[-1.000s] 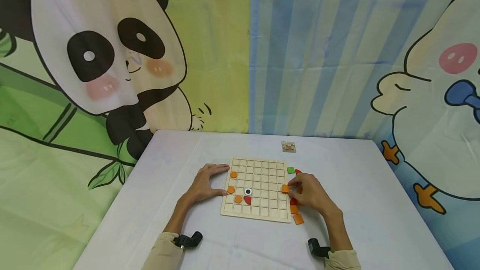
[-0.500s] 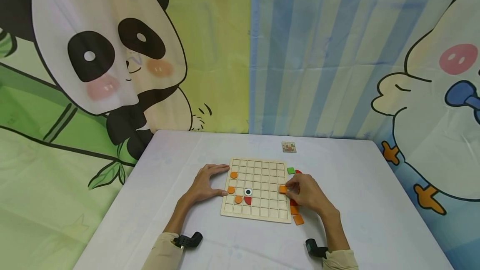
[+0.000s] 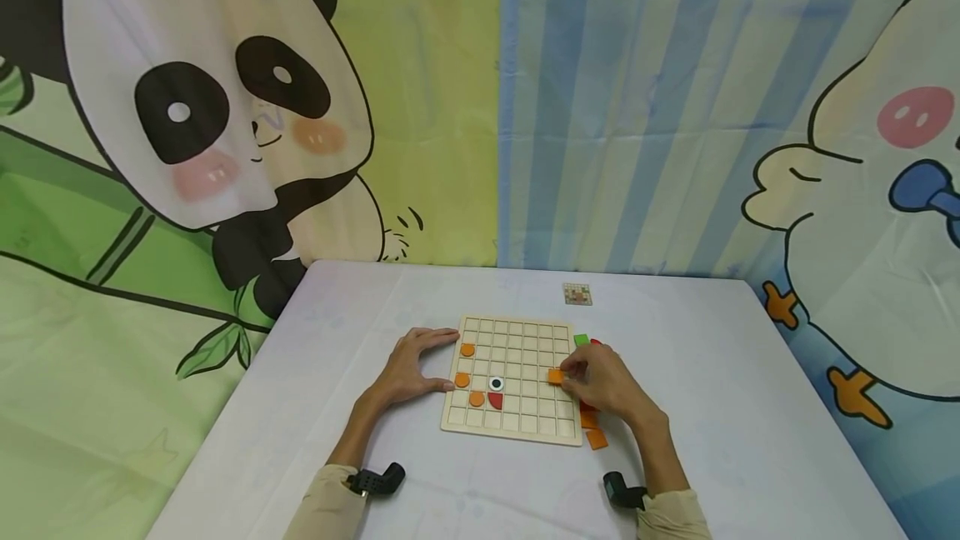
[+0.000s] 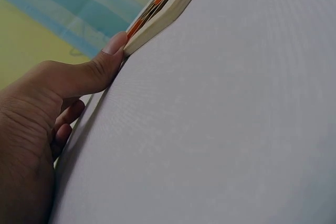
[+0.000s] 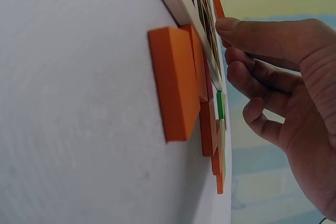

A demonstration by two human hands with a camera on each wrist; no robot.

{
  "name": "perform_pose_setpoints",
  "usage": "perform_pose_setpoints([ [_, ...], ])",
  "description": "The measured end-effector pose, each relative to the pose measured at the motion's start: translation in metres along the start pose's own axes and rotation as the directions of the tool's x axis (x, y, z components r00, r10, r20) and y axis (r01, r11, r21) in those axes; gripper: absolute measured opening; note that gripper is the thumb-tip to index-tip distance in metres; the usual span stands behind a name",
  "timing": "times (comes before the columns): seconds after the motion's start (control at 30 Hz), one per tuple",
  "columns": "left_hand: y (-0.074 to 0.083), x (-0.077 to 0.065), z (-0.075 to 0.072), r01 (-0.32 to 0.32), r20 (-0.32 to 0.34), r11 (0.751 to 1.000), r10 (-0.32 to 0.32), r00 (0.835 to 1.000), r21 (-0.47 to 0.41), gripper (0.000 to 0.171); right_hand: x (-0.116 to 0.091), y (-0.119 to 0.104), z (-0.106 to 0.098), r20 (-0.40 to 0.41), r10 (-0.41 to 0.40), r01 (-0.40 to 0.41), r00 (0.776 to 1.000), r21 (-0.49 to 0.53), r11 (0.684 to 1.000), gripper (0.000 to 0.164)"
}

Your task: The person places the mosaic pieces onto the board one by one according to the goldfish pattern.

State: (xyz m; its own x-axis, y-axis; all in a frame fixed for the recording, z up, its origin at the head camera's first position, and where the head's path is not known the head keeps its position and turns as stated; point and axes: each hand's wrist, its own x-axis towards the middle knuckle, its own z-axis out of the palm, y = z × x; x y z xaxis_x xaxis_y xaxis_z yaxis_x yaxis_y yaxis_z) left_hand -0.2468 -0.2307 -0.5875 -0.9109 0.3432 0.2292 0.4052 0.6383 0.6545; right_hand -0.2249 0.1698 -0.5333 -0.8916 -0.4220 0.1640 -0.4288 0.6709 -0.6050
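Observation:
My right hand (image 3: pixel 609 380) pinches an orange square tile (image 3: pixel 555 376) between thumb and fingertips, over the right part of a pale wooden grid board (image 3: pixel 525 425). In the right wrist view, the thumb (image 5: pixel 262 35) lies against that orange tile (image 5: pixel 218 6). My left hand (image 3: pixel 405 367) rests at the board's left edge, thumb and forefinger spread and touching it. The left wrist view has the thumb (image 4: pixel 97 72) pressed to the board's side. Several orange discs (image 3: pixel 477 399), an eye-patterned disc (image 3: pixel 496 383) and a red rounded piece (image 3: pixel 496 400) sit in the board's cells.
Loose pieces lie along the board's right side: a green tile (image 3: pixel 582 340), orange tiles (image 3: pixel 597 439) and red pieces partly hidden by my right hand. A small patterned card (image 3: pixel 577 294) lies behind the board on the white table (image 3: pixel 420 294). Printed curtains hang behind.
My right hand has moved left with the orange square tile, from the board's right edge farther in over its cells. The left hand and the board have stayed still.

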Motion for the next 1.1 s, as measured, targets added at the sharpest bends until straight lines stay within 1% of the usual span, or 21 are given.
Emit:
perform_pose_setpoints([
  [0.17, 0.0, 0.0, 0.0, -0.006, -0.005, 1.0, 0.006, 1.0, -0.009, 0.092, 0.004, -0.002, 0.003, 0.008, -0.009, 0.009, 1.0, 0.006, 1.0, 0.018],
  [0.47, 0.001, 0.0, 0.0, 0.008, -0.004, 1.0, -0.008, 1.0, -0.015, 0.091, 0.008, -0.005, 0.009, 0.024, -0.027, 0.026, 0.999, 0.033, 0.999, 0.015],
  [0.73, 0.003, 0.0, -0.001, 0.008, -0.002, 1.0, -0.008, 1.0, -0.008, 0.09, 0.013, -0.008, 0.014, 0.052, 0.005, -0.007, 0.999, 0.037, 0.999, 0.016],
  [0.97, 0.002, 0.0, 0.0, 0.025, 0.004, 1.0, -0.025, 1.0, -0.014, 0.091, 0.016, -0.01, 0.018, 0.058, -0.006, 0.003, 0.998, 0.057, 0.998, 0.016],
  [1.1, 0.0, 0.0, 0.001, 0.025, 0.005, 1.0, -0.025, 1.0, -0.009, 0.091, 0.019, -0.012, 0.02, 0.054, 0.001, -0.004, 0.999, 0.054, 0.999, 0.016],
])
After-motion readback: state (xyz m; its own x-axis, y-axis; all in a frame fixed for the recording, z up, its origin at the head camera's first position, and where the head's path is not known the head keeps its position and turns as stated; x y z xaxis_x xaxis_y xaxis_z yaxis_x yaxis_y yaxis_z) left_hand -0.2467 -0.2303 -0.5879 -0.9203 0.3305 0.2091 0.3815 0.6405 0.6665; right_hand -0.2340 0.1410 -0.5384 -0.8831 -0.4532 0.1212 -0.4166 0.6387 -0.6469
